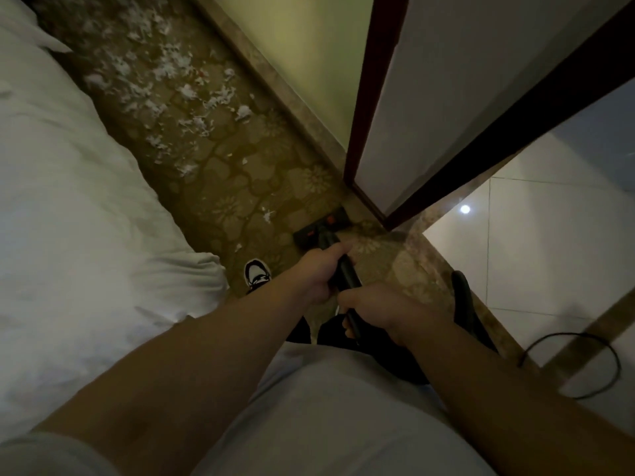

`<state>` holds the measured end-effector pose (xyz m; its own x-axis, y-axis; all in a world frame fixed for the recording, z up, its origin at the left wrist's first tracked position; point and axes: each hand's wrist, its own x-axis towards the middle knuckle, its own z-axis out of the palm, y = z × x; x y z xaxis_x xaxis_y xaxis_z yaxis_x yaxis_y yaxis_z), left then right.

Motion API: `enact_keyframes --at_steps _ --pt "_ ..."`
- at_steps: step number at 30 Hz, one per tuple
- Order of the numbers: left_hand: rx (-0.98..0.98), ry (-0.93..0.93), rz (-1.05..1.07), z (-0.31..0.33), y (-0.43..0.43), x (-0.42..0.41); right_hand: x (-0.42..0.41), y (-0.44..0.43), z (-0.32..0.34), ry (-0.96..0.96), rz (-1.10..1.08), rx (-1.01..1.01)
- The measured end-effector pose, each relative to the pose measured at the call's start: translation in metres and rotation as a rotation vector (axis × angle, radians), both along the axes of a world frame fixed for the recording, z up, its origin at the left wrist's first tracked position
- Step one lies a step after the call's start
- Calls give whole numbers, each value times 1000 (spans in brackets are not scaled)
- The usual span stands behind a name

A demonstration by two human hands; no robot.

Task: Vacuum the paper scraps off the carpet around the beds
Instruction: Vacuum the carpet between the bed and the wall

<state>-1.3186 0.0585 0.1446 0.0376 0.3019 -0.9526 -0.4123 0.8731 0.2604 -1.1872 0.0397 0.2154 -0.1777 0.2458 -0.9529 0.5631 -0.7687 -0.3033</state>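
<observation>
Both my hands hold the black vacuum wand (347, 271). My left hand (318, 271) grips it higher up the tube, and my right hand (374, 309) grips it closer to my body. The black floor head (321, 226) with orange marks lies flat on the patterned carpet (233, 187), close to the door frame. White paper scraps (161, 70) lie thickly on the carpet further ahead, between the bed and the wall. A few single scraps (267, 214) lie just left of the floor head.
A white bed (68, 187) fills the left side. The wall and skirting (285, 94) bound the carpet strip on the right. A dark door frame (364, 108) stands beside the head. A black hose (464, 300) and cable (577, 365) trail on the tiled floor. My shoe (257, 273) is on the carpet.
</observation>
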Motion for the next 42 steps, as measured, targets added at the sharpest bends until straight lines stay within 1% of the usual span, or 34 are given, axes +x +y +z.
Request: enact_keyframes --at_steps 4,7,10,14,20,26,29,33,38,42 --pt "21 -20 50 0 -1 -23 -20 5 4 -13 43 2" --pt "35 -38 82 1 -1 -59 -50 12 5 -16 86 7" --pt "43 -34 142 0 5 -110 -100 26 3 3 150 6" --pt "35 58 152 -3 24 -187 -179 48 -1 20 152 -25" --pt "16 92 179 -2 49 -297 -288 76 -15 43 166 -53" --pt "37 122 260 -3 70 -362 -357 100 -18 80 196 -42" --pt "40 115 266 -4 79 -374 -370 109 -21 80 203 -36" --pt "16 110 253 -3 81 -370 -366 112 -24 77 200 -62" --pt "-4 87 207 -1 72 -339 -332 101 -24 44 182 -80" --pt "-13 88 167 1 60 -296 -288 88 -19 38 173 -94"
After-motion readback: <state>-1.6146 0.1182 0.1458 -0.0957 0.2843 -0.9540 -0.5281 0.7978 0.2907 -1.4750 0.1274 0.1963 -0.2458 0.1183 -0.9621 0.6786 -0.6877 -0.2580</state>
